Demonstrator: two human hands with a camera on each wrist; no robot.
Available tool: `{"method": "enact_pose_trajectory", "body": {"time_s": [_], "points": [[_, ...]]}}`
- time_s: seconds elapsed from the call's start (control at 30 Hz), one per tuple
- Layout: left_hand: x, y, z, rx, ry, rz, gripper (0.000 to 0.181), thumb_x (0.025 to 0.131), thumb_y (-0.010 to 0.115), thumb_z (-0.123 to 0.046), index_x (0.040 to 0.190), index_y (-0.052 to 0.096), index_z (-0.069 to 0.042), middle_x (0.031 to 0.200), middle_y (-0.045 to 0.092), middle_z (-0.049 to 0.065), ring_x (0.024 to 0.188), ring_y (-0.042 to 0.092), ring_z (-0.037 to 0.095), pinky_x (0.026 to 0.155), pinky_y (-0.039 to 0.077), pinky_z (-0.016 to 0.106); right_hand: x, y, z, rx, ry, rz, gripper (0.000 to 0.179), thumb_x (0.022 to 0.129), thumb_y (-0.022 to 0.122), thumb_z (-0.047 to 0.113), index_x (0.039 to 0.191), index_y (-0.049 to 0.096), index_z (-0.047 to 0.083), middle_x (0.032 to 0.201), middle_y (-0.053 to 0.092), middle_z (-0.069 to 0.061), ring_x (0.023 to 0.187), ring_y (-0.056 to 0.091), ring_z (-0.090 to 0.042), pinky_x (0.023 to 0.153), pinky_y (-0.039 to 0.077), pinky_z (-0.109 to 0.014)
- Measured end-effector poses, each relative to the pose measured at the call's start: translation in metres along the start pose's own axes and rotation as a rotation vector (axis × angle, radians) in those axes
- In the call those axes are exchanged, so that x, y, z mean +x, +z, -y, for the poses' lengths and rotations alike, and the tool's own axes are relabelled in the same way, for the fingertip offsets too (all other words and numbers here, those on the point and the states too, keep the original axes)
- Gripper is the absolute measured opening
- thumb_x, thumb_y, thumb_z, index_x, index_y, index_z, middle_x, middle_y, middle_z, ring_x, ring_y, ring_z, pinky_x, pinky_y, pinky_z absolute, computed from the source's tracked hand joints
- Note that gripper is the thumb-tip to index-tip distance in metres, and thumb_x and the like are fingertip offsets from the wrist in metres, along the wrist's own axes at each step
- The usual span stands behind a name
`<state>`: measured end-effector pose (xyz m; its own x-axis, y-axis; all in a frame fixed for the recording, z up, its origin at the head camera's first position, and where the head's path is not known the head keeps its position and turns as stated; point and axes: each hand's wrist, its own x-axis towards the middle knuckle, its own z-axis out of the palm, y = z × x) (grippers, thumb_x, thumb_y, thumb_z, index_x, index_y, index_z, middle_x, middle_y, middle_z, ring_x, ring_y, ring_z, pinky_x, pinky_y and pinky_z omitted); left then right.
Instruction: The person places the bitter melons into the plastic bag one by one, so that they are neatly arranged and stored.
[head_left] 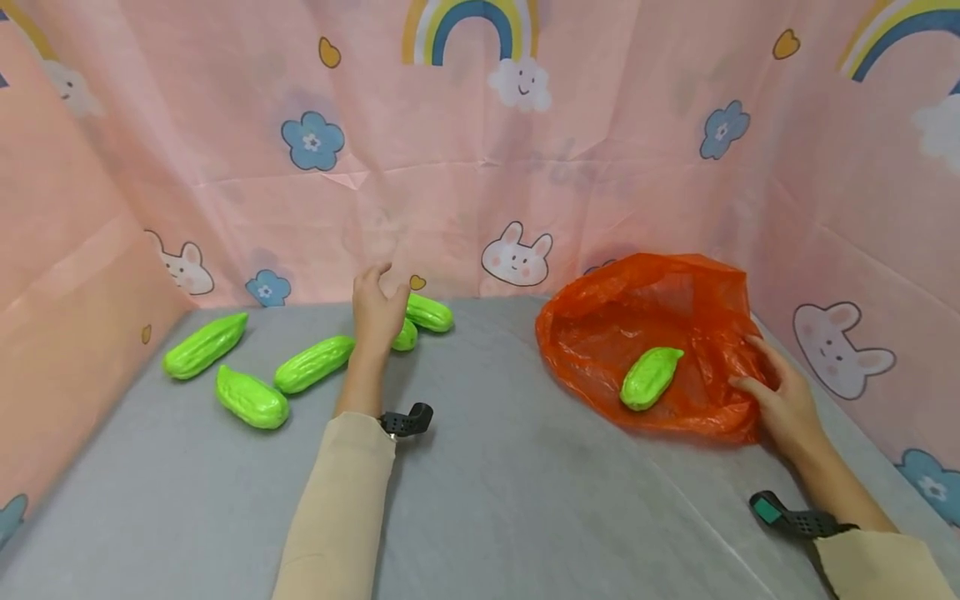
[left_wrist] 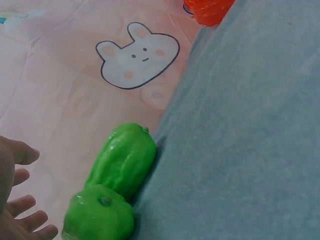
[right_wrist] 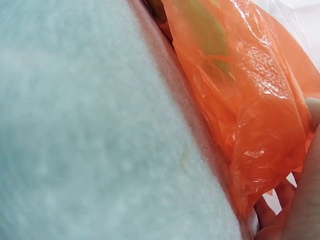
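Observation:
My left hand (head_left: 378,312) reaches over the far side of the table, fingers spread and holding nothing. Just beside and beneath it lie two bright green, ridged bitter melons, one (head_left: 430,313) against the back cloth and another (head_left: 405,336) partly hidden by the hand. The left wrist view has the fingers (left_wrist: 31,220) right next to the nearer melon (left_wrist: 100,215). On the right, my right hand (head_left: 787,408) holds the side of an orange-red plastic bag (head_left: 697,292), thumb in front and fingers behind. The bag's mouth faces left, and a bitter melon (head_left: 649,379) lies inside.
Left of my left arm lie three more bitter melons: one (head_left: 206,346) far left, one (head_left: 251,398) nearer, one (head_left: 313,364) beside the forearm. A grey cloth (head_left: 510,467) covers the table. Pink printed cloth (head_left: 480,200) walls in the back and both sides.

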<state>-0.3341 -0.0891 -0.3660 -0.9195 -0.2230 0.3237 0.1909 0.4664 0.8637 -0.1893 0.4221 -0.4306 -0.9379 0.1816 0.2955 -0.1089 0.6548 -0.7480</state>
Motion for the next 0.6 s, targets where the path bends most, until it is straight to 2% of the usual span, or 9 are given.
{"method": "enact_pose_trajectory", "body": {"time_s": [0.1, 0.3, 0.43, 0.6], "points": [[-0.002, 0.003, 0.005, 0.013, -0.012, -0.007, 0.049, 0.092, 0.062, -0.012, 0.139, 0.057, -0.001, 0.149, 0.048, 0.019, 0.144, 0.042, 0.034, 0.121, 0.032, 0.046, 0.0, 0.0, -0.001, 0.003, 0.007, 0.007, 0.063, 0.103, 0.054, 0.021, 0.16, 0.029, 0.009, 0.161, 0.032, -0.025, 0.108, 0.034, 0.016, 0.081, 0.034, 0.005], [-0.006, 0.007, 0.015, 0.041, -0.106, -0.019, 0.051, 0.089, 0.056, -0.007, 0.14, 0.056, -0.002, 0.156, 0.038, 0.021, 0.148, 0.032, 0.037, 0.122, 0.03, 0.046, 0.0, 0.0, -0.001, 0.0, 0.002, 0.003, 0.063, 0.102, 0.055, 0.021, 0.159, 0.03, 0.009, 0.16, 0.033, -0.026, 0.107, 0.035, 0.017, 0.082, 0.033, 0.005], [-0.008, 0.009, 0.019, 0.033, -0.147, -0.016, 0.05, 0.092, 0.051, -0.003, 0.142, 0.055, -0.003, 0.158, 0.035, 0.02, 0.151, 0.03, 0.035, 0.124, 0.027, 0.045, -0.001, 0.0, -0.001, 0.003, -0.001, -0.005, 0.063, 0.102, 0.055, 0.021, 0.159, 0.031, 0.01, 0.161, 0.033, -0.026, 0.109, 0.033, 0.018, 0.083, 0.031, 0.004], [-0.007, 0.01, 0.024, -0.013, -0.131, -0.04, 0.047, 0.095, 0.04, 0.002, 0.139, 0.057, -0.002, 0.153, 0.042, 0.022, 0.147, 0.035, 0.036, 0.124, 0.027, 0.044, -0.001, 0.0, 0.0, 0.018, -0.006, -0.009, 0.063, 0.102, 0.055, 0.021, 0.159, 0.031, 0.01, 0.161, 0.032, -0.026, 0.109, 0.033, 0.018, 0.083, 0.031, 0.004]]}}
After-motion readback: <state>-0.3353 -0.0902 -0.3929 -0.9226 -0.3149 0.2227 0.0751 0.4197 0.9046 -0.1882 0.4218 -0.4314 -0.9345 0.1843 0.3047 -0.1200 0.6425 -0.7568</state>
